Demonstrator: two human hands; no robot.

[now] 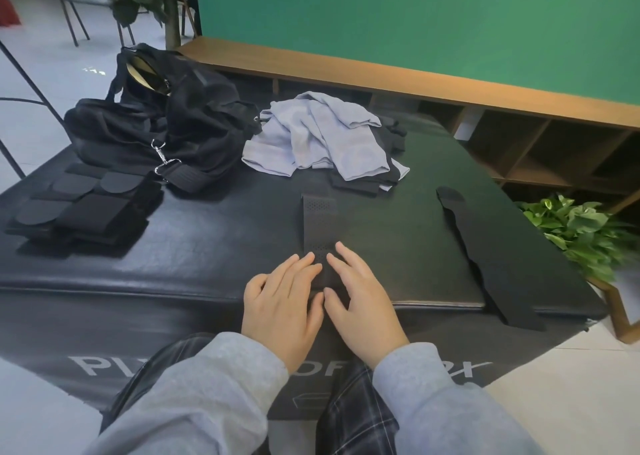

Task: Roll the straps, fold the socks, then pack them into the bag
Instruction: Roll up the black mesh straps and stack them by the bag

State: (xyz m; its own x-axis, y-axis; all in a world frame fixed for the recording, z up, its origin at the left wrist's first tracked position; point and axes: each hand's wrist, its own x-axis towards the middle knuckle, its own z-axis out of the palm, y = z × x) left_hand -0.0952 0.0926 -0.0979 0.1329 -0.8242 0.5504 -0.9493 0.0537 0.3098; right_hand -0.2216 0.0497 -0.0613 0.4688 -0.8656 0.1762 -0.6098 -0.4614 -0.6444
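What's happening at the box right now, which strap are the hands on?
Both hands, left and right, press flat on the near end of the perforated strap lying on the black box. Another strap lies unrolled to the right. The socks sit piled beside the bag, unfolded.

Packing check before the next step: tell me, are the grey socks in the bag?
No, the grey socks lie heaped on the black box top, beside the bag.
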